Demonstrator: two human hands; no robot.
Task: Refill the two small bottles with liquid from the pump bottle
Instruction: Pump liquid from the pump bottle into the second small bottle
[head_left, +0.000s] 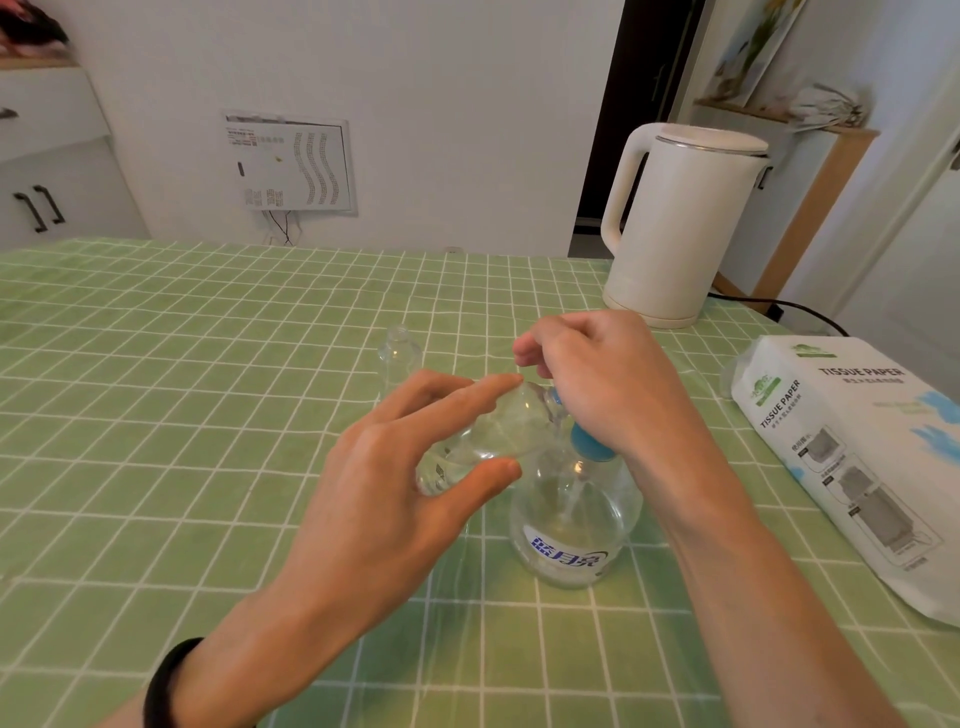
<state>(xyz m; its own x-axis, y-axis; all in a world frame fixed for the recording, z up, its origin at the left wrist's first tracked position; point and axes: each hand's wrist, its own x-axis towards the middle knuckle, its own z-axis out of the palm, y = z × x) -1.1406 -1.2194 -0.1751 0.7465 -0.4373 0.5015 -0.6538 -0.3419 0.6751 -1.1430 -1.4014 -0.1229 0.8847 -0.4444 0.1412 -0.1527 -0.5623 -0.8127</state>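
Note:
A clear pump bottle (571, 525) with a blue collar and a blue-lettered label stands on the green checked table. My right hand (597, 374) lies over its pump head, fingers curled down on it; the head itself is mostly hidden. My left hand (405, 467) holds a small clear bottle (498, 431) tilted, its mouth up against the blue nozzle. Thumb and fingers curl round its body. A second small clear bottle (399, 353) stands upright and uncapped on the cloth behind, apart from both hands.
A white electric kettle (680, 223) stands at the back right, its black cord (779, 306) trailing right. A pack of tissue paper (857, 452) lies along the right edge. The green checked tablecloth (182, 389) spreads to the left. A black band circles my left wrist.

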